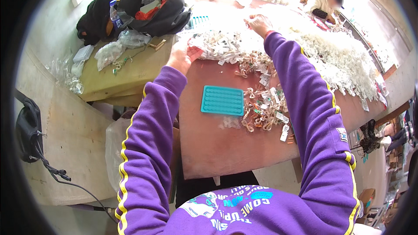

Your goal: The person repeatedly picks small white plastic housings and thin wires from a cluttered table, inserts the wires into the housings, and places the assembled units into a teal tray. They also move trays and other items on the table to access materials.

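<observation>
A reddish table (209, 143) bears a teal tray (222, 100), cords (266, 121) and white pieces (339, 63).

Count by kind: two hands, namely one left hand (182, 56) and one right hand (261, 25); two teal trays, namely one near tray (222, 100) and one far tray (200, 21); one co-worker (320, 5); one bottle (115, 16); one large black bag (150, 15); one reddish tabletop (213, 148). Cord loops (257, 114) and white pieces (348, 67): multiple, overlapping, exact quantities indeterminable.
</observation>
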`<control>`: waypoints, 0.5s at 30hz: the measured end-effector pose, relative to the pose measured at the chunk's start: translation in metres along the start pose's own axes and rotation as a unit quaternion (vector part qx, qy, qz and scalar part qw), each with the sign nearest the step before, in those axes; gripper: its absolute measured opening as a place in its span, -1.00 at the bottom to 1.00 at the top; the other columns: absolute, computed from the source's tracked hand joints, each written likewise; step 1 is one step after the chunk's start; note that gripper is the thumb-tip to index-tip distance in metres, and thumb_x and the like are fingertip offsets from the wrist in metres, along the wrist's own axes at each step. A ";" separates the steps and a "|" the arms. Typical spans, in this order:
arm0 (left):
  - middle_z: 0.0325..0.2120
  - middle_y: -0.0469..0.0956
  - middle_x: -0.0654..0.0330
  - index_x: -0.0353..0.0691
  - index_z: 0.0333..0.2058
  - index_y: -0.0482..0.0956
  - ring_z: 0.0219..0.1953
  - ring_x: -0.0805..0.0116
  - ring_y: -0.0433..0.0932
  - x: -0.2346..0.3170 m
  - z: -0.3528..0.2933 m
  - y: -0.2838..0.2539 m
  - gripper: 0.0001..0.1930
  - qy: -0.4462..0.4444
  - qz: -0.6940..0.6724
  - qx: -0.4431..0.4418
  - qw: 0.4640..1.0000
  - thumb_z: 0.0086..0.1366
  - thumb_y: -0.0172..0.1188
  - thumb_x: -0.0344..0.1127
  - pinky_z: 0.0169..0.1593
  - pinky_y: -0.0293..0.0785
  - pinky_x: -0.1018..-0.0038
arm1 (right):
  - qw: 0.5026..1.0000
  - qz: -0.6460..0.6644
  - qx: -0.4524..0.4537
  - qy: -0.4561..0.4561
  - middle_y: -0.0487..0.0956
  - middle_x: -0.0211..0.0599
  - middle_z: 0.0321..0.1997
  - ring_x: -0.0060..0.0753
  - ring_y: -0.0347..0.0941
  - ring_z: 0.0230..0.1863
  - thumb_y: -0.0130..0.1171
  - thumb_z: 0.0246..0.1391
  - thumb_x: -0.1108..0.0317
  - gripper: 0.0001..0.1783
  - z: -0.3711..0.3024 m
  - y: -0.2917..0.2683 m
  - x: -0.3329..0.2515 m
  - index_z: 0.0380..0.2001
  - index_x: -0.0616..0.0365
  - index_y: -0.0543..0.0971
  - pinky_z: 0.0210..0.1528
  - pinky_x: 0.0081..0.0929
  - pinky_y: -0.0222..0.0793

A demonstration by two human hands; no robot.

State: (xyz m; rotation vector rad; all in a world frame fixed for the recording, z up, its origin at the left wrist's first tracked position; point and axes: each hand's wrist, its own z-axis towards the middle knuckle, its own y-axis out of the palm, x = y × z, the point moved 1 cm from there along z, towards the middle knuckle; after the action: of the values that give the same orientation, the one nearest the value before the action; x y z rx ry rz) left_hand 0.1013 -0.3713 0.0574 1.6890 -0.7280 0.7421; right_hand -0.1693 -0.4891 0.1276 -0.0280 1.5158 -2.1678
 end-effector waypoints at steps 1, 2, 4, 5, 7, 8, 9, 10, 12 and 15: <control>-0.32 0.57 0.09 -0.26 -0.11 0.47 -0.25 0.23 0.59 0.007 0.001 0.000 -0.74 -0.018 -0.011 0.003 1.000 0.38 0.07 -0.19 -0.08 0.60 0.18 | 1.000 0.024 -0.005 0.017 0.66 -0.30 -0.39 -0.37 0.62 -0.39 0.07 0.18 0.10 -0.68 0.005 -0.005 -0.006 -0.45 0.09 0.62 -0.31 -0.40 0.46; -0.36 0.57 0.11 -0.25 -0.17 0.49 -0.29 0.24 0.59 0.016 0.001 -0.001 -0.77 -0.029 -0.028 0.004 0.999 0.37 0.08 -0.21 -0.10 0.61 0.19 | 0.994 0.102 -0.014 0.020 0.65 -0.32 -0.42 -0.42 0.61 -0.42 0.08 0.16 0.12 -0.70 0.008 -0.013 -0.012 -0.45 0.09 0.62 -0.36 -0.43 0.46; -0.45 0.55 0.16 -0.22 -0.33 0.48 -0.35 0.27 0.59 0.042 -0.003 0.000 -0.84 -0.034 -0.068 -0.017 0.997 0.34 0.10 -0.25 -0.15 0.63 0.23 | 0.965 0.256 -0.033 0.056 0.63 -0.37 -0.48 -0.50 0.59 -0.49 0.10 0.14 0.16 -0.74 0.014 -0.033 -0.024 -0.46 0.09 0.62 -0.46 -0.48 0.44; -0.50 0.54 0.19 -0.20 -0.41 0.46 -0.39 0.29 0.59 0.057 -0.005 0.001 -0.84 -0.030 -0.090 -0.039 0.995 0.32 0.12 -0.28 -0.18 0.63 0.24 | 0.962 0.255 -0.047 0.087 0.61 -0.36 -0.45 -0.43 0.60 -0.41 0.10 0.14 0.13 -0.74 0.019 -0.043 -0.031 -0.39 0.09 0.61 -0.49 -0.45 0.47; -0.62 0.48 0.28 -0.08 -0.66 0.34 -0.50 0.36 0.56 0.088 -0.007 0.006 -0.69 -0.016 -0.101 -0.051 0.993 0.27 0.16 -0.34 -0.28 0.63 0.31 | 0.938 0.334 -0.024 0.095 0.59 -0.33 -0.41 -0.39 0.61 -0.36 0.11 0.14 0.10 -0.71 0.025 -0.065 -0.036 -0.32 0.11 0.59 -0.45 -0.43 0.50; -0.65 0.47 0.29 -0.06 -0.67 0.32 -0.52 0.38 0.54 0.103 -0.009 0.007 -0.68 -0.013 -0.113 -0.100 0.988 0.25 0.17 -0.33 -0.33 0.60 0.36 | 0.924 0.371 -0.019 0.095 0.58 -0.32 -0.39 -0.37 0.61 -0.33 0.12 0.14 0.09 -0.69 0.026 -0.069 -0.038 -0.29 0.12 0.59 -0.44 -0.41 0.52; -0.65 0.47 0.29 -0.06 -0.67 0.32 -0.52 0.38 0.54 0.114 -0.010 0.009 -0.67 -0.007 -0.098 -0.103 0.990 0.25 0.17 -0.30 -0.34 0.59 0.38 | 0.907 0.403 -0.019 0.122 0.56 -0.24 -0.27 -0.33 0.60 -0.28 0.11 0.15 0.05 -0.64 0.028 -0.072 -0.040 -0.18 0.11 0.55 -0.38 -0.36 0.55; -0.64 0.47 0.29 -0.05 -0.67 0.31 -0.52 0.37 0.54 0.123 -0.011 0.008 -0.67 0.011 -0.091 -0.115 0.989 0.25 0.18 -0.28 -0.36 0.58 0.39 | 0.891 0.435 -0.027 0.126 0.54 -0.20 -0.23 -0.28 0.59 -0.29 0.11 0.15 0.01 -0.57 0.028 -0.074 -0.038 -0.08 0.11 0.52 -0.31 -0.29 0.58; -0.64 0.47 0.27 -0.06 -0.61 0.38 -0.52 0.35 0.54 0.117 -0.010 0.005 -0.72 0.028 0.003 -0.077 0.997 0.26 0.20 -0.21 -0.34 0.60 0.33 | 0.880 0.415 -0.068 0.223 0.52 -0.16 -0.21 -0.22 0.59 -0.28 0.12 0.13 -0.02 -0.50 0.025 -0.057 -0.037 -0.02 0.12 0.49 -0.28 -0.25 0.60; -0.60 0.51 0.26 -0.08 -0.52 0.48 -0.51 0.35 0.56 0.109 -0.009 -0.013 -0.79 0.019 0.125 0.024 0.992 0.27 0.20 -0.18 -0.36 0.61 0.36 | 0.857 0.440 -0.135 0.231 0.44 0.16 0.06 0.00 0.59 -0.20 0.14 0.11 -0.01 -0.41 0.011 -0.034 -0.028 0.07 0.19 0.39 -0.17 -0.14 0.59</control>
State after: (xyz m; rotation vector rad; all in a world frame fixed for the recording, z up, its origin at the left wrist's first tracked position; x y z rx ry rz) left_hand 0.1779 -0.3705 0.1372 1.6398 -0.9122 0.9710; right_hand -0.1545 -0.4789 0.1692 0.9642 1.6081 -1.2468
